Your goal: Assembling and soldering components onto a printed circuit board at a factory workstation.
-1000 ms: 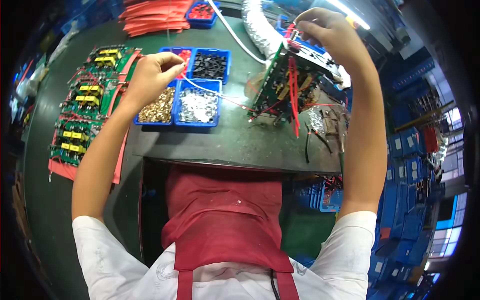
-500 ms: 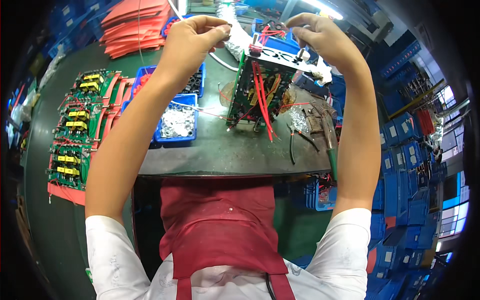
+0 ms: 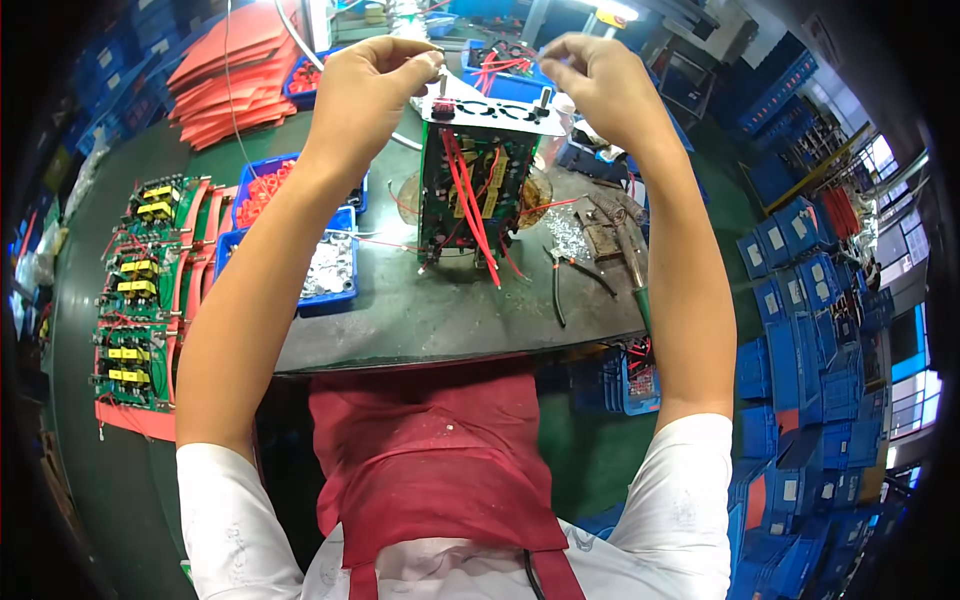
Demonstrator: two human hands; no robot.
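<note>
A boxy electronic unit (image 3: 475, 195) stands upright on the bench, with green circuit boards and long red wires hanging down its front. Its top is a silvery metal panel (image 3: 495, 115) with cut-out vents and two upright metal studs. My left hand (image 3: 370, 90) is above the left stud, thumb and forefinger pinched together; a tiny dark piece shows at the fingertips, too small to name. To the upper right of the panel, my right hand (image 3: 605, 85) hovers beside the right stud (image 3: 544, 98), fingers bent but apart, with nothing visible in them.
Left of the unit are blue bins of red parts (image 3: 262, 195) and metal pieces (image 3: 330, 270). Pliers (image 3: 560, 285) and a green-handled soldering iron (image 3: 636, 260) lie to the right. Circuit boards (image 3: 140, 280) line the far left, below stacked red sheets (image 3: 245, 75).
The view has shifted, so the unit and bench tools sit further left. The right stud shows more plainly, with my right hand apart from it. My left hand stays pinched over the left stud.
</note>
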